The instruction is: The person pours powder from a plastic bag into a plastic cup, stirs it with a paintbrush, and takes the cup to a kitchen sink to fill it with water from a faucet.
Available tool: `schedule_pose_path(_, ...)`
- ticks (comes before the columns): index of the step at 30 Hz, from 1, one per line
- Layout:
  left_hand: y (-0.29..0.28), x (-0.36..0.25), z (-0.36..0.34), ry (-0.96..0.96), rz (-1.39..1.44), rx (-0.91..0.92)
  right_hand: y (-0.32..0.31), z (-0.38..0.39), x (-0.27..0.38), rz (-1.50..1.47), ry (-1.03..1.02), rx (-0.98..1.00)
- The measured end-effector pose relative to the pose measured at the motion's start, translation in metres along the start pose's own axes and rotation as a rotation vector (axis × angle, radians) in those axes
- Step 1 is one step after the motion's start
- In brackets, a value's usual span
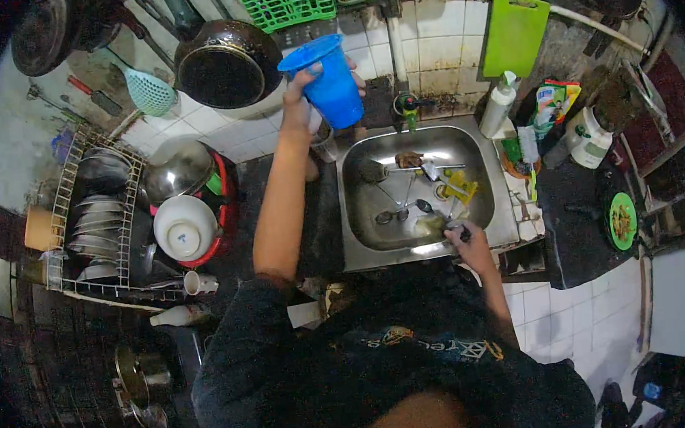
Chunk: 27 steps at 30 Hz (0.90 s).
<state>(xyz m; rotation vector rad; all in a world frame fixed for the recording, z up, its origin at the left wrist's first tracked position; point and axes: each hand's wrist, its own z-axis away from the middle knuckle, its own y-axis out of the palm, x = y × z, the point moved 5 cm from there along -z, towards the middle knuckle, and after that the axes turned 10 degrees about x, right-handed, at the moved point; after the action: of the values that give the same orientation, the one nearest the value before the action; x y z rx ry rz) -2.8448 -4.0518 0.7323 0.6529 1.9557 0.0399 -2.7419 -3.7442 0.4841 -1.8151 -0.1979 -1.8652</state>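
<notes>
My left hand (305,93), arm stretched forward, grips a blue plastic tumbler (335,92) with a wide rim. It is lifted above the counter behind the sink's left corner. At the front right of the steel sink (421,250), my right hand (469,245) is closed around a small dark thing, mostly hidden by the fingers. Several utensils lie in the basin: a round strainer (372,171), a spoon (423,206) and a yellow piece (461,186) among them. Behind the basin stands a tap (407,104) with a green end.
Left of me are a wire dish rack (65,207) with plates, a white bowl (186,228) and a steel bowl (177,170) in a red basin (229,193). Rightward stand a pump bottle (499,107), a white jar (589,140) and a green plate of food (622,222). Pans hang above.
</notes>
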Motion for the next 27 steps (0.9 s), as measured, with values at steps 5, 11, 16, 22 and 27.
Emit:
schedule_pose_path(5,0.015,-0.013,-0.013,0.004,0.079,0.024,-0.014,0.0,-0.028,0.082,-0.01,-0.033)
schedule_pose_path(11,0.04,-0.013,-0.027,0.0,0.145,0.111,-0.022,0.02,-0.032,0.197,0.054,0.006)
schedule_pose_path(16,0.084,0.002,-0.052,-0.043,0.22,0.263,-0.035,0.047,-0.043,0.213,0.076,-0.061)
schedule_pose_path(22,0.145,0.047,-0.072,-0.001,-0.014,0.374,-0.072,0.097,-0.054,0.392,0.108,-0.253)
schedule_pose_path(27,0.236,0.1,-0.067,0.112,-0.372,0.338,-0.137,0.157,0.015,0.267,0.17,-0.466)
